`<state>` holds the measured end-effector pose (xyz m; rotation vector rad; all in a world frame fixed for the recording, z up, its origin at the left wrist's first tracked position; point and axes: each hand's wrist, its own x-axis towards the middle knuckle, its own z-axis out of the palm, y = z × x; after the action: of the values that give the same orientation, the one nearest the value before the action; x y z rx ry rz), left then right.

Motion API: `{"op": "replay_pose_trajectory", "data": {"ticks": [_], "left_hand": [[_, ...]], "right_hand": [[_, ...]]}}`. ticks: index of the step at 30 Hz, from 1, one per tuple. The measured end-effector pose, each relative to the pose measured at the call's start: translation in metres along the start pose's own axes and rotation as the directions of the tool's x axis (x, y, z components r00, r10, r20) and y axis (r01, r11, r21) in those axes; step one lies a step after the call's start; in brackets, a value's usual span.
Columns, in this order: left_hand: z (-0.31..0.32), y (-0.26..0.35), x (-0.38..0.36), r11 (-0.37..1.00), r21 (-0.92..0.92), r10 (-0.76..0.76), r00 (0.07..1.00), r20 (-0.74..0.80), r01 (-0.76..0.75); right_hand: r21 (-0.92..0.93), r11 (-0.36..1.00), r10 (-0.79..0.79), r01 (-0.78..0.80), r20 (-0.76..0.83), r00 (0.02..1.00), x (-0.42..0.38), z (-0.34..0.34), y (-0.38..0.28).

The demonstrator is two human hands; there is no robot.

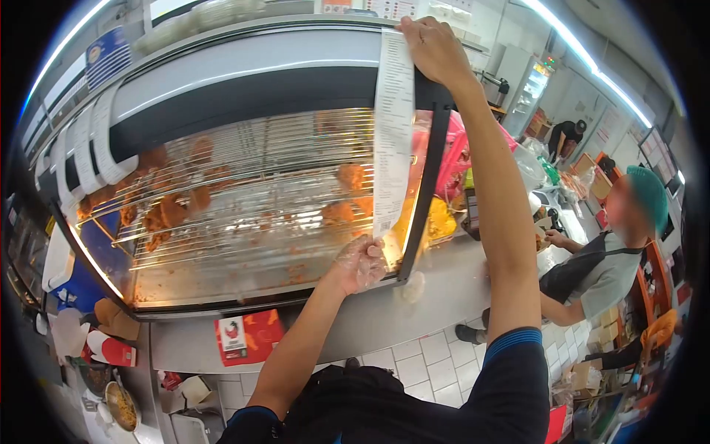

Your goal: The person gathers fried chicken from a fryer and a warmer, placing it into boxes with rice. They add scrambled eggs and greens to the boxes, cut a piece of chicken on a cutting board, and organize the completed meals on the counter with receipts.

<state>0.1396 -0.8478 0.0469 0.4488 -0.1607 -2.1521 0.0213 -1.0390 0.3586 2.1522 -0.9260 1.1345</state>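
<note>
A long printed receipt [393, 133] hangs down the right front of a glass food warmer [244, 52]. My right hand [436, 50] is raised at the receipt's top end, fingers closed at the warmer's upper edge. At the receipt's bottom end is my left hand [360, 264], in a clear plastic glove, with its fingers curled together. Fried chicken pieces [168, 211] lie on wire racks behind the glass. More paper slips [89, 144] hang at the warmer's left end.
A red box [250, 337] sits on the steel counter [414, 314] below the warmer. To the right stands a co-worker in a green hair cover [647, 196]; another person [568, 139] bends farther back. Pink bags [455, 159] are beside the warmer.
</note>
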Motion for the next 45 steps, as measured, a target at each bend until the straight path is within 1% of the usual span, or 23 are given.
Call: {"op": "replay_pose_trajectory", "data": {"ticks": [5, 7, 11, 13, 16, 18, 20, 22, 24, 28, 29, 30, 31, 33, 34, 35, 36, 38, 39, 41, 42, 44, 45], "left_hand": [[0.013, -0.011, 0.029, 0.999, -0.030, 0.020, 0.984, 0.179, -0.015], [0.010, -0.009, 0.026, 0.995, -0.101, 0.029, 0.985, 0.169, -0.012], [0.017, -0.011, 0.023, 0.995, 0.041, 0.073, 0.963, 0.260, -0.087], [0.028, -0.016, 0.022, 0.978, 0.171, 0.032, 0.902, 0.430, -0.116], [0.040, -0.034, 0.032, 0.975, 0.220, -0.043, 0.962, 0.268, -0.017], [0.033, -0.036, 0.039, 0.989, 0.148, -0.010, 0.974, 0.228, -0.025], [0.027, -0.036, 0.041, 0.995, 0.031, 0.085, 0.972, 0.218, -0.093], [0.028, -0.036, 0.038, 0.996, -0.065, 0.071, 0.980, 0.186, -0.060], [0.025, -0.037, 0.038, 0.996, 0.062, 0.059, 0.991, 0.123, -0.067], [0.018, -0.034, -0.004, 0.971, 0.240, -0.075, 0.957, 0.282, 0.006], [0.015, -0.038, -0.035, 0.982, 0.185, -0.025, 0.968, 0.250, -0.022], [0.012, -0.039, -0.067, 0.877, 0.477, 0.018, 0.995, 0.099, -0.063], [0.001, -0.042, -0.098, 0.685, 0.728, 0.084, 0.995, -0.046, -0.024], [-0.035, -0.045, -0.175, 0.230, 0.947, 0.507, 0.858, 0.079, -0.223], [-0.056, -0.036, -0.216, 0.206, 0.945, 0.605, 0.792, 0.081, -0.255], [-0.079, -0.023, -0.253, 0.014, 0.996, 0.733, 0.678, 0.047, -0.084], [-0.137, -0.011, -0.287, -0.625, 0.777, 0.702, 0.488, 0.519, 0.072], [-0.183, -0.019, -0.317, 0.159, 0.967, 0.983, 0.062, -0.175, 0.201], [-0.190, -0.019, -0.320, 0.160, 0.969, 0.983, 0.061, -0.174, 0.191], [-0.199, -0.028, -0.326, 0.485, 0.860, 0.870, -0.017, -0.493, -0.161], [-0.205, -0.039, -0.329, 0.501, 0.850, 0.861, -0.008, -0.509, -0.159], [-0.214, -0.044, -0.332, 0.482, 0.832, 0.861, -0.030, -0.509, -0.273], [-0.219, -0.043, -0.335, 0.464, 0.822, 0.862, -0.043, -0.504, -0.331]], "right_hand": [[-0.011, 1.000, -0.002, 0.003, 0.084, 0.996, 0.000, -0.008, 0.046], [-0.200, 0.878, -0.401, 0.435, 0.187, 0.897, 0.004, -0.010, 0.064], [-0.054, 0.829, -0.557, 0.556, 0.000, 0.830, 0.005, -0.008, 0.079], [-0.019, 0.894, -0.442, 0.447, 0.119, 0.889, 0.012, 0.014, 0.100], [-0.110, 0.960, -0.208, 0.257, 0.330, 0.921, 0.019, 0.015, 0.091], [0.234, 0.912, -0.300, 0.337, -0.179, 0.937, -0.002, 0.027, 0.104], [0.350, 0.937, 0.102, 0.018, -0.322, 0.941, -0.047, -0.016, 0.093], [0.465, 0.719, 0.565, -0.517, 0.043, 0.824, -0.117, -0.067, 0.017], [0.467, 0.638, 0.605, -0.612, 0.188, 0.774, -0.151, -0.068, -0.023], [0.523, 0.743, 0.500, -0.418, -0.018, 0.866, -0.173, -0.050, -0.015], [0.732, 0.516, 0.552, -0.445, 0.112, 0.826, -0.180, -0.059, -0.027], [0.861, 0.239, 0.571, -0.448, 0.248, 0.782, -0.190, -0.071, -0.040], [0.843, 0.222, 0.576, -0.491, 0.292, 0.763, -0.204, -0.085, -0.060], [0.819, 0.201, 0.585, -0.537, 0.340, 0.736, -0.222, -0.099, -0.096], [0.803, 0.189, 0.603, -0.565, 0.360, 0.712, -0.230, -0.101, -0.117], [0.783, 0.180, 0.627, -0.595, 0.375, 0.683, -0.238, -0.104, -0.135], [0.738, 0.244, 0.584, -0.629, 0.406, 0.703, -0.251, -0.102, -0.153], [0.716, 0.077, 0.303, -0.694, 0.646, 0.701, -0.286, -0.085, -0.198], [0.755, 0.062, 0.112, -0.653, 0.645, 0.756, -0.295, -0.067, -0.235], [0.666, 0.371, -0.280, -0.647, 0.744, 0.606, -0.304, -0.028, -0.303], [0.927, 0.206, -0.337, -0.313, 0.367, 0.867, -0.325, 0.017, -0.336], [0.831, 0.367, -0.504, -0.419, 0.556, 0.661, -0.339, 0.058, -0.378], [0.832, 0.373, -0.501, -0.412, 0.554, 0.665, -0.334, 0.071, -0.389]]}}
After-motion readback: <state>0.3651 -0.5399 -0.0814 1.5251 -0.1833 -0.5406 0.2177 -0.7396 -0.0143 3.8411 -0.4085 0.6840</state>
